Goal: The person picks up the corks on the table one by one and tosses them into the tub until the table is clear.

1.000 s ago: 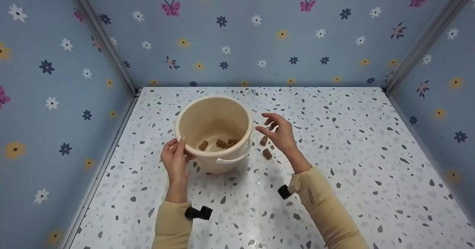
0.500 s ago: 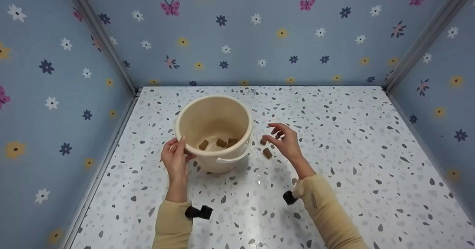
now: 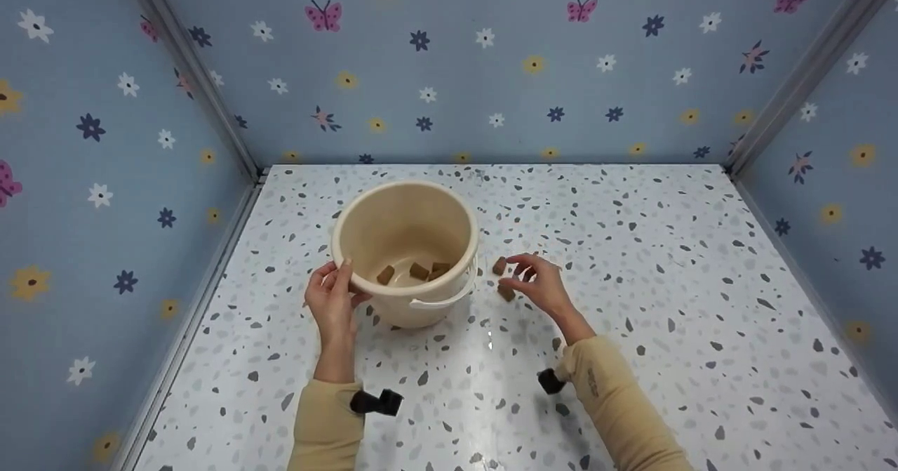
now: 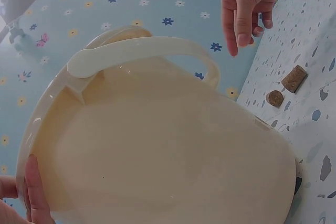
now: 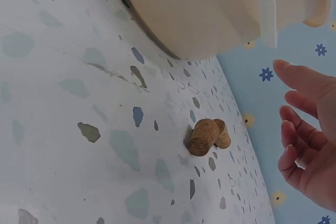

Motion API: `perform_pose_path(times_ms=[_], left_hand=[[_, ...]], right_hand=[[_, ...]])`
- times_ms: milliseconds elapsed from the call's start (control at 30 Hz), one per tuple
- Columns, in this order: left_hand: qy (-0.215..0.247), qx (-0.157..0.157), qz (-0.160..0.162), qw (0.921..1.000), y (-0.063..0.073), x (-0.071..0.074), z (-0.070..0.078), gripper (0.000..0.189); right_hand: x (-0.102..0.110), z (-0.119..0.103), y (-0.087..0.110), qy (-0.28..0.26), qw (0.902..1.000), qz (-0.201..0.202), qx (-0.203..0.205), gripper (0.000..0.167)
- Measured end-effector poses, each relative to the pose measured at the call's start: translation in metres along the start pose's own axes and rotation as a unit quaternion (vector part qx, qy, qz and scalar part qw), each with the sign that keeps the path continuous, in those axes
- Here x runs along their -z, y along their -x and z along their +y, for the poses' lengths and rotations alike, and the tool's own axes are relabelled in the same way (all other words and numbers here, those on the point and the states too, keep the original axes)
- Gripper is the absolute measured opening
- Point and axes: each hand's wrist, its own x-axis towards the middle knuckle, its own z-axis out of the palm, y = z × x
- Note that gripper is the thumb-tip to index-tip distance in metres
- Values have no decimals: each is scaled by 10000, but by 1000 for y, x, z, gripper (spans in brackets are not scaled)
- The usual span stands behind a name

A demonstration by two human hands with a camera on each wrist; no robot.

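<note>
A cream bucket (image 3: 403, 309) stands on the speckled table with several corks (image 3: 419, 271) at its bottom. Its near-left rim is held by my left hand (image 3: 331, 301), thumb on top and fingers beneath; the left wrist view shows those fingers (image 4: 35, 190) at the rim. My right hand (image 3: 546, 288) hovers right of the bucket, thumb and fingers parted with nothing between them. Below its fingertips lie two loose corks, the farther cork (image 3: 499, 266) and the nearer cork (image 3: 506, 294), which the thumb partly covers in the head view. In the right wrist view the nearer cork (image 5: 203, 137) overlaps the other.
The bucket's white handle (image 3: 443, 301) hangs down on its right front side, facing the right hand. Blue flowered panels (image 3: 477, 57) enclose the speckled table (image 3: 666, 387) at the back and both sides. Each sleeve carries a black wrist mount (image 3: 377, 402).
My right hand has come back from beside the bucket's rim, moving right and nearer, to over the loose corks. The left hand and the bucket have stayed put.
</note>
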Motion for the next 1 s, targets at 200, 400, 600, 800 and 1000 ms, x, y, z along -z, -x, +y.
perform_pose_path(times_ms=[200,400,600,800,1000], left_hand=[[315,-332,4,9990,-2,1,-8,49],[511,-474,-125,9975,-2,2,-9,45],[486,-10,-195,9986,13,-3,17,41],[173,-117,-71,9998,1,1,-1,48],[429,-315,-23,9986,-3,2,-7,49]], right_hand=[[-3,12,0,149,9976,-569,-364,42],[-6,25,-1,388,9930,-935,-612,47],[-10,32,-2,474,9921,-936,-683,50],[-14,37,-3,540,9910,-972,-742,52],[-17,40,-4,567,9885,-1089,-880,54]])
